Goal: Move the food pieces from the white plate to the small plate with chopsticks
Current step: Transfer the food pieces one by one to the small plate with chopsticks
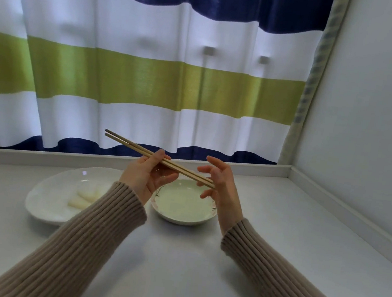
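A pair of wooden chopsticks [140,150] is held level above the table, side by side, running from upper left to lower right. My left hand [145,176] pinches them near the middle. My right hand [221,183] has spread fingers touching their right end. Under the hands sits the small plate [182,214], pale green inside with a patterned rim, nothing visible in it. To its left lies the white plate [46,194] with two pale food pieces [82,198] in it, partly hidden by my left sleeve.
The white table [175,269] ends at a raised ledge [41,156] under a striped curtain [149,81]. A grey wall [378,121] with a low rail closes the right side. Both sleeves cross the near table.
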A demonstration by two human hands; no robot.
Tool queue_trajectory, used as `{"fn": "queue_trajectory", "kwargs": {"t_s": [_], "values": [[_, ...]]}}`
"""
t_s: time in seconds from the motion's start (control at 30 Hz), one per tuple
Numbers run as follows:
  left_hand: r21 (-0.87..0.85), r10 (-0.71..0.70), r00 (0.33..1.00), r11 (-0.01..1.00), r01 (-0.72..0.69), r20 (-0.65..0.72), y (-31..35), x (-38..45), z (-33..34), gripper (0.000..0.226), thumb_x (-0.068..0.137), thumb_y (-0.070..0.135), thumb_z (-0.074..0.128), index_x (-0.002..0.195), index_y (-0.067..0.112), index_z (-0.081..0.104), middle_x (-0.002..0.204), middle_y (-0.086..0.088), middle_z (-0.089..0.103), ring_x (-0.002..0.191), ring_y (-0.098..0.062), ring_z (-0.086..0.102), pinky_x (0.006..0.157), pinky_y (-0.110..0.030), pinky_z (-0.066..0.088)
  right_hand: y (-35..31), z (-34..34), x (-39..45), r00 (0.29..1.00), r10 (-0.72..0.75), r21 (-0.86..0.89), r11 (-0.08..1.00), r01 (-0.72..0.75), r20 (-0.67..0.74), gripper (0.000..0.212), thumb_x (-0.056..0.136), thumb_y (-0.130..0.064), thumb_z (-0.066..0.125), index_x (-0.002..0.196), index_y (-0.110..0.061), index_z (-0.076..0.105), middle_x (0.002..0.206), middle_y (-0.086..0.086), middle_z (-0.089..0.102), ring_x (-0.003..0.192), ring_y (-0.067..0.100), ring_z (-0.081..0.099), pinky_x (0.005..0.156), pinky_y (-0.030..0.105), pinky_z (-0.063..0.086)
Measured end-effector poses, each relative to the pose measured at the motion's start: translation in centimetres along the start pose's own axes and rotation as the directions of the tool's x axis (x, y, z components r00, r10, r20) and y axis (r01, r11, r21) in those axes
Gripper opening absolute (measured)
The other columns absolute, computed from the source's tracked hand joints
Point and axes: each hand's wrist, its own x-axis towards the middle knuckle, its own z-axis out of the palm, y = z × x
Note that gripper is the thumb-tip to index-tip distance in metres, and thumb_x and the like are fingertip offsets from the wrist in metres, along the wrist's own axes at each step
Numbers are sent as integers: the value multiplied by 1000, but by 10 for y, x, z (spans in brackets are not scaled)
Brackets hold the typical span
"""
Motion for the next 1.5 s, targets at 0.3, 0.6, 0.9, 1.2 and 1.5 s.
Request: {"fn": "queue_trajectory", "kwargs": {"t_s": [0.3,0.6,0.9,1.2,1.5], "values": [[-32,25,1000,999,-25,0,41,-15,-59,14,87,15,57,91,2,60,90,-19,69,79,-28,72,59,-31,59,1,103,24,965,-70,-80,992,93,253,25,89,-35,52,111,-23,55,90,0,63,79,3,60,67,20,49],[334,175,969,936,-108,-176,70,-14,-120,28,92,24,48,88,2,63,69,-11,65,55,-19,62,52,-28,56,-4,146,44,961,-93,-4,995,97,259,37,98,-29,34,91,-7,63,76,3,63,68,14,59,63,27,50],[774,580,797,578,-257,-168,72,-11,-150,26,94,18,42,77,13,61,68,-4,65,55,-11,60,56,-23,54,-13,130,61,951,12,-95,995,18,309,54,93,-48,31,69,-10,60,65,7,60,59,16,58,66,34,50],[862,638,762,442,-247,-108,65,-9,-155,24,94,20,41,80,17,60,71,0,65,70,-11,60,66,-17,43,-18,125,61,904,37,-173,984,41,425,72,92,-52,19,76,-2,68,72,15,70,59,18,60,52,25,46],[884,615,784,408,-228,-81,63,-9,-152,22,94,19,41,83,16,59,73,2,64,71,-5,58,63,-11,36,-27,121,60,867,74,-268,961,70,492,70,89,-54,18,75,-6,66,69,9,67,57,14,58,47,20,43]]}}
